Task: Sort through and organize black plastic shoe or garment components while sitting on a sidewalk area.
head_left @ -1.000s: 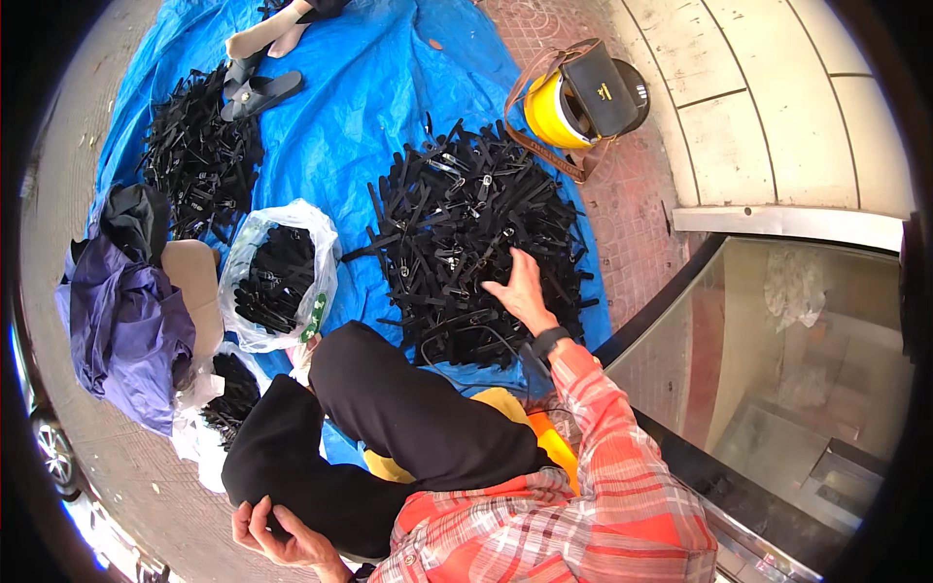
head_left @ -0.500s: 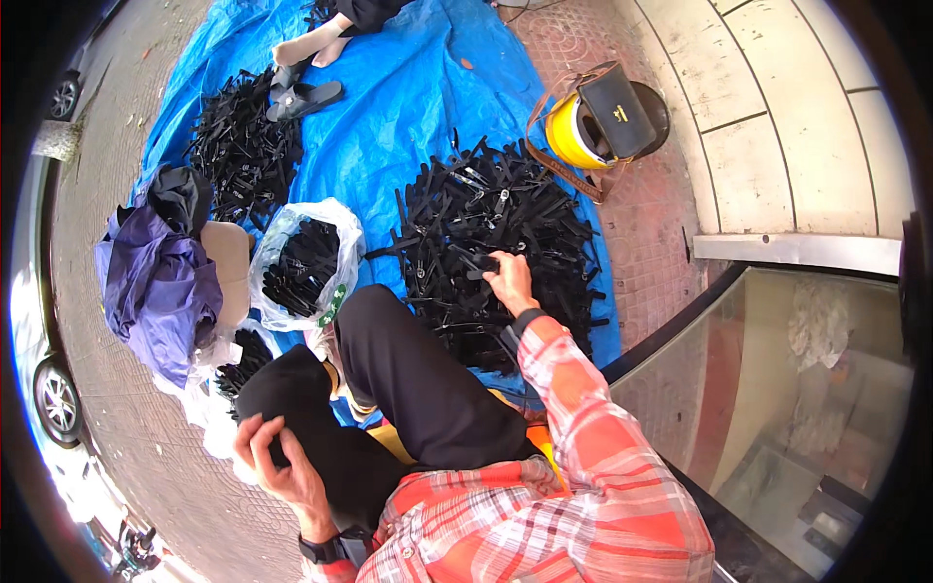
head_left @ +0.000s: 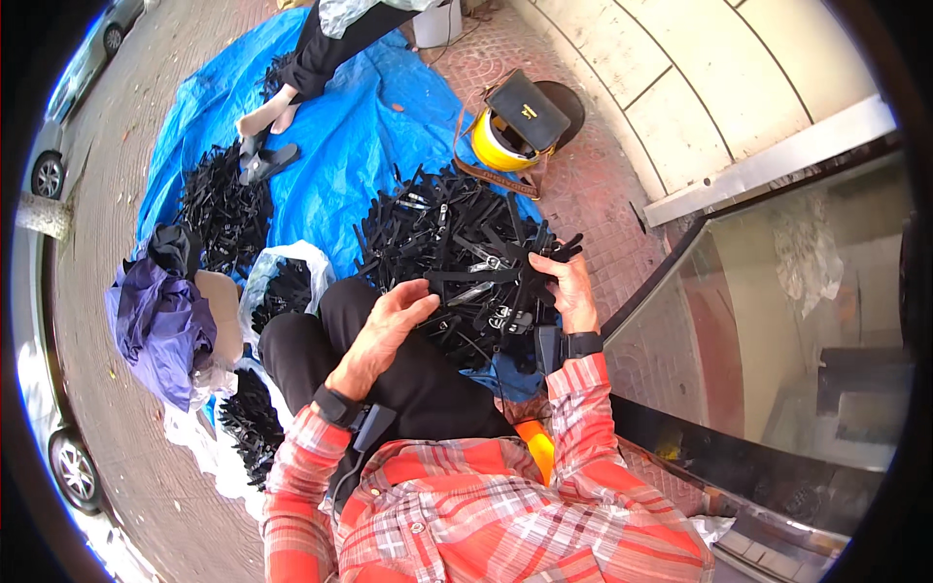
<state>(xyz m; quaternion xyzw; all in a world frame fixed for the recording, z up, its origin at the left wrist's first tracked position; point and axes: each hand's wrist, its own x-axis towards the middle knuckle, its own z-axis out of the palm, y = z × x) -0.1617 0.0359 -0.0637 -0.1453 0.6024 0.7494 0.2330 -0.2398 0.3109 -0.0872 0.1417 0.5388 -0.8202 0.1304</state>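
My right hand (head_left: pixel 570 290) is closed on a black strap (head_left: pixel 473 276) and other dark strap pieces bunched with it, above the right side of a big heap. The strap reaches left across the heap (head_left: pixel 413 228), which is made of black straps with some clear and shiny metal-looking parts. My left hand (head_left: pixel 391 319) is raised over my knee, close to the strap's left end. Its fingers are loosely bent, with a gap to the thumb; whether a fingertip touches the strap is hard to see.
The heap lies on a blue tarp (head_left: pixel 340 165). To the left are another strap heap (head_left: pixel 225 199), a clear plastic bag (head_left: pixel 324 264) of straps and purple cloth (head_left: pixel 160 321). A yellow bucket (head_left: pixel 498 146) carries a black bag (head_left: pixel 530 110). A glass case (head_left: pixel 768 291) stands right; another person's foot (head_left: pixel 260 114) is ahead.
My left hand has come up from beside my knee toward the heap. My right hand has moved right and now holds straps up. The view has shifted and turned.
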